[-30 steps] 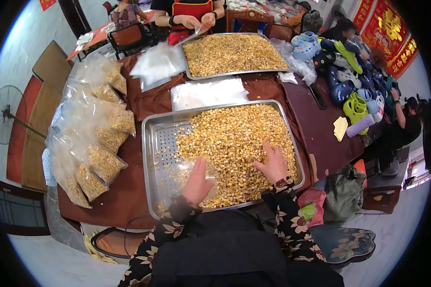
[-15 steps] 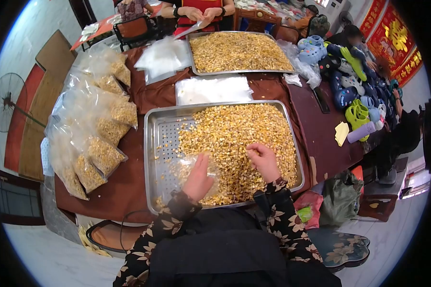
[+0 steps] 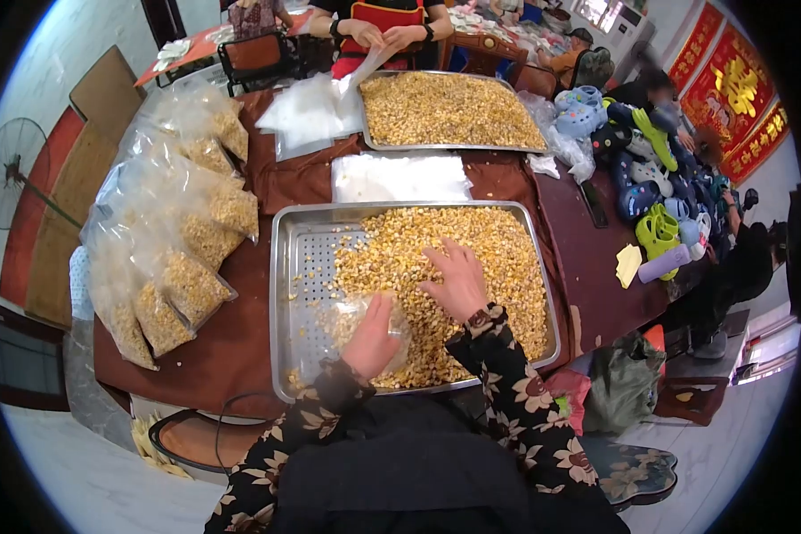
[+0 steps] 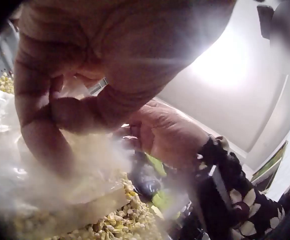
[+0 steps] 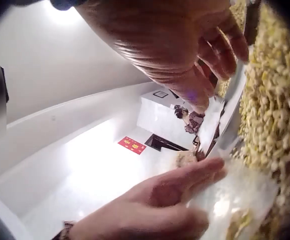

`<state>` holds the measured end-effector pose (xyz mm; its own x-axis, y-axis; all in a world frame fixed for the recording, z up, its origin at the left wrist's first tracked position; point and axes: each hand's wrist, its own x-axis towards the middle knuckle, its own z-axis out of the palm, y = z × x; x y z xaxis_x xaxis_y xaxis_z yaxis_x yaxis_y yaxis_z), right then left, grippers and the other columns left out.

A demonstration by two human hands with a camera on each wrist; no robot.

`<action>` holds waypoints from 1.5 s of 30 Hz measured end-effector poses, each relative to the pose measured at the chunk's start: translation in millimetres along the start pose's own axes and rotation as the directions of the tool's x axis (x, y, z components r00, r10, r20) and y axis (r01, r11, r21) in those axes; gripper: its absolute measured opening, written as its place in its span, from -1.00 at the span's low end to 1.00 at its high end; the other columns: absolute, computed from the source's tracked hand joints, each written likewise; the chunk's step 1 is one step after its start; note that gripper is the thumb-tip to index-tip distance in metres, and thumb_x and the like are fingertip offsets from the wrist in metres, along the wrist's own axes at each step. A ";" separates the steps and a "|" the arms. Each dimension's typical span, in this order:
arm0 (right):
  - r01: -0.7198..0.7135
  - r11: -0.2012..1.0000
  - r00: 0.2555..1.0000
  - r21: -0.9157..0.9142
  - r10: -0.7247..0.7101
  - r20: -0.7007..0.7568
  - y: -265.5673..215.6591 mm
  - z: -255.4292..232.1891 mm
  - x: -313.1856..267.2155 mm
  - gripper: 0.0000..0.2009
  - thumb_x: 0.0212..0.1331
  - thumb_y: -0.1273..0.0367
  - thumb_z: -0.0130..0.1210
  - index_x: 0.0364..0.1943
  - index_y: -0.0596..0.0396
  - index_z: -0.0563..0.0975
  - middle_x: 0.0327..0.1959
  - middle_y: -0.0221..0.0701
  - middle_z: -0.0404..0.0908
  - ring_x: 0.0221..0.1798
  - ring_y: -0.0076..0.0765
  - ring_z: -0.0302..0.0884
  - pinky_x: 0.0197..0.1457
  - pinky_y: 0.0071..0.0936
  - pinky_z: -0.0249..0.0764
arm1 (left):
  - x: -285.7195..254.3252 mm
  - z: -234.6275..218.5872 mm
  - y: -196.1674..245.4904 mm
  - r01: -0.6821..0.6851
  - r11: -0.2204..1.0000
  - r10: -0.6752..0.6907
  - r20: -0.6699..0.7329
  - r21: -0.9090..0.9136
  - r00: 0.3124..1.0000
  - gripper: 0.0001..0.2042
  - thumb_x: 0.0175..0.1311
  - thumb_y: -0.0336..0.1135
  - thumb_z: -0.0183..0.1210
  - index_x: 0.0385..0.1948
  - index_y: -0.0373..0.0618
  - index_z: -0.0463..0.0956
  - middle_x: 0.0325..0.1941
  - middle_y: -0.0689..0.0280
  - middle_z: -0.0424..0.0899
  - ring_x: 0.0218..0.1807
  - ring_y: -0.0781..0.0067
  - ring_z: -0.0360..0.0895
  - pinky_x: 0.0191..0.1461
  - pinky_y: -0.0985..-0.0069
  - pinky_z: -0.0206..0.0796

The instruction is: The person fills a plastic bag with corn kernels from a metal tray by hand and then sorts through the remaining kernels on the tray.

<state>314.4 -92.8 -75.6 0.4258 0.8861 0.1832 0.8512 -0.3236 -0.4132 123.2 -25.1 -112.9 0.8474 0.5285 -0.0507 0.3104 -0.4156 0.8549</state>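
A steel tray (image 3: 280,267) with a perforated bottom holds a heap of yellow corn kernels (image 3: 507,285). My left hand (image 3: 371,343) grips a clear plastic bag (image 3: 343,322) at the tray's left-middle; in the left wrist view the bag (image 4: 80,185) hangs below the curled thumb and finger, some kernels showing through it. Over the middle of the heap is my right hand (image 3: 458,283), its fingers spread and loosely bent, nothing held. The right wrist view shows that hand (image 5: 185,55) above the kernels, across from the left hand and bag.
Filled bags of corn (image 3: 187,276) stand in rows along the table's left. Flat empty bags (image 3: 400,178) lie behind the tray, and a second corn tray (image 3: 449,111) is farther back before another person. Clogs (image 3: 659,230), a lilac bottle (image 3: 665,263) and a phone (image 3: 594,205) are on the right.
My right hand has moved left and away from me across the heap, toward the bag, its fingers bending and then spreading. The left hand stays with the bag in nearly the same place.
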 end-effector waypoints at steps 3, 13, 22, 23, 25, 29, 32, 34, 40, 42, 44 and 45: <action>-0.029 0.986 0.992 -0.164 0.049 0.118 6.6 5.9 9.2 -0.41 -0.13 0.17 0.30 0.11 -0.17 0.44 0.24 -0.13 0.26 0.26 0.07 0.17 0.27 -0.10 0.20 | -0.2 -4.7 3.3 -0.011 1.000 0.011 -0.007 -0.023 1.000 -0.32 0.00 -0.54 0.04 0.26 -0.33 0.00 0.30 -0.27 0.07 0.22 -0.28 0.22 0.20 0.23 0.24; -0.170 0.966 0.980 0.194 0.186 -0.069 51.1 20.8 -4.3 -0.70 -0.09 0.48 0.19 -0.17 0.06 0.57 -0.27 -0.26 0.54 -0.21 -0.20 0.48 -0.11 -0.36 0.41 | 0.0 -3.1 -7.6 -0.083 0.995 0.086 -0.068 0.054 0.994 -0.35 -0.01 -0.51 0.03 0.22 -0.33 0.03 0.31 -0.24 0.07 0.07 -0.27 0.36 0.06 0.19 0.32; -0.393 0.535 0.918 0.748 0.281 0.281 12.4 -0.9 -19.8 -0.80 0.04 0.50 0.12 -0.20 0.18 0.56 -0.42 -0.49 0.54 -0.47 -0.66 0.44 -0.46 -0.67 0.41 | 2.4 2.1 -13.5 -0.094 0.994 0.097 -0.064 0.052 0.993 -0.38 -0.01 -0.49 0.04 0.20 -0.31 0.06 0.31 -0.23 0.07 -0.04 -0.26 0.42 -0.05 0.15 0.35; -0.403 0.562 0.915 0.722 0.258 0.310 -0.5 -0.5 -23.9 -0.81 0.07 0.48 0.11 -0.21 0.20 0.57 -0.37 -0.43 0.58 -0.42 -0.57 0.49 -0.36 -0.62 0.46 | 2.1 2.3 -14.4 -0.094 0.994 0.097 -0.065 0.053 0.993 -0.38 -0.01 -0.49 0.04 0.20 -0.31 0.06 0.31 -0.23 0.07 -0.04 -0.26 0.42 -0.05 0.15 0.35; -0.252 0.780 0.957 0.573 0.113 0.267 -16.3 15.6 -33.8 -0.78 0.07 0.46 0.11 -0.18 0.21 0.57 -0.29 -0.31 0.63 -0.32 -0.44 0.56 -0.21 -0.53 0.48 | 2.0 2.1 -14.6 -0.101 0.994 0.104 -0.072 0.040 0.992 -0.37 -0.02 -0.50 0.05 0.19 -0.31 0.07 0.29 -0.22 0.10 0.02 -0.26 0.38 -0.02 0.17 0.34; -0.327 0.732 0.923 0.598 0.112 0.369 -46.9 11.6 -40.7 -0.72 0.11 0.47 0.09 -0.06 0.15 0.57 -0.27 -0.33 0.62 -0.32 -0.54 0.54 -0.26 -0.57 0.49 | 0.2 -1.6 -9.4 -0.113 0.994 0.113 -0.048 0.002 0.992 -0.36 -0.03 -0.51 0.08 0.20 -0.31 0.07 0.27 -0.21 0.13 0.11 -0.25 0.31 0.04 0.20 0.32; -0.225 0.803 0.973 0.551 0.152 0.176 -25.4 12.5 -36.8 -0.74 0.09 0.45 0.11 -0.10 0.15 0.58 -0.23 -0.28 0.62 -0.29 -0.46 0.57 -0.23 -0.52 0.51 | -2.6 -3.1 -8.0 -0.143 0.990 0.143 -0.083 -0.001 0.986 -0.36 -0.03 -0.49 0.11 0.18 -0.32 0.09 0.24 -0.21 0.15 0.18 -0.26 0.23 0.12 0.20 0.27; -0.247 0.867 0.967 0.433 0.192 0.169 -12.9 -4.5 -33.2 -0.69 0.05 0.40 0.15 -0.06 0.11 0.56 -0.10 -0.21 0.57 -0.10 -0.27 0.53 -0.04 -0.37 0.48 | -0.3 -1.5 -13.3 -0.086 0.996 0.086 -0.018 -0.025 0.996 -0.35 -0.01 -0.47 0.12 0.21 -0.32 0.08 0.28 -0.20 0.13 0.27 -0.24 0.15 0.29 0.21 0.13; -0.219 0.962 0.974 -0.161 0.207 -0.089 25.8 -12.8 -47.8 -0.53 -0.06 0.30 0.25 0.04 -0.01 0.48 0.10 -0.13 0.39 0.17 0.04 0.28 0.27 -0.19 0.21 | 2.1 1.2 -26.4 -0.095 0.995 0.096 0.046 -0.037 0.994 -0.32 0.02 -0.49 0.07 0.27 -0.35 0.02 0.36 -0.12 0.06 0.13 -0.01 0.29 0.06 0.34 0.17; -0.202 0.963 0.977 -0.178 0.187 -0.100 32.5 -2.9 -53.1 -0.54 -0.06 0.30 0.25 0.03 -0.02 0.49 0.06 -0.12 0.40 0.14 0.04 0.29 0.25 -0.19 0.24 | 4.8 4.8 -33.5 -0.147 0.989 0.145 0.040 0.033 0.989 -0.34 0.04 -0.50 0.04 0.26 -0.39 0.01 0.38 -0.09 0.03 -0.14 0.08 0.56 -0.33 0.41 0.48; -0.186 0.963 0.981 -0.193 0.169 -0.100 33.5 3.1 -55.9 -0.55 -0.06 0.31 0.24 0.01 -0.04 0.49 0.02 -0.12 0.41 0.12 0.04 0.30 0.22 -0.19 0.26 | 5.3 1.9 -29.6 -0.109 0.994 0.110 0.065 -0.017 0.992 -0.33 0.06 -0.50 0.04 0.28 -0.37 -0.02 0.40 -0.07 -0.02 -0.32 0.19 0.60 -0.48 0.47 0.46; -0.216 0.971 0.972 -0.105 0.203 -0.121 31.9 4.5 -56.4 -0.58 -0.05 0.33 0.23 -0.01 -0.02 0.50 -0.01 -0.13 0.41 0.09 0.03 0.31 0.18 -0.18 0.29 | 3.2 -3.8 -18.6 -0.075 0.994 0.081 0.070 -0.079 0.994 -0.33 0.07 -0.50 0.05 0.28 -0.35 -0.02 0.41 -0.06 -0.04 -0.28 0.18 0.60 -0.46 0.47 0.47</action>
<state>316.2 -151.7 -103.1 0.6237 0.7551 0.2020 0.7665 -0.5402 -0.3472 118.4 -12.9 -127.0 0.8979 0.4399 -0.0176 0.2108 -0.3943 0.8945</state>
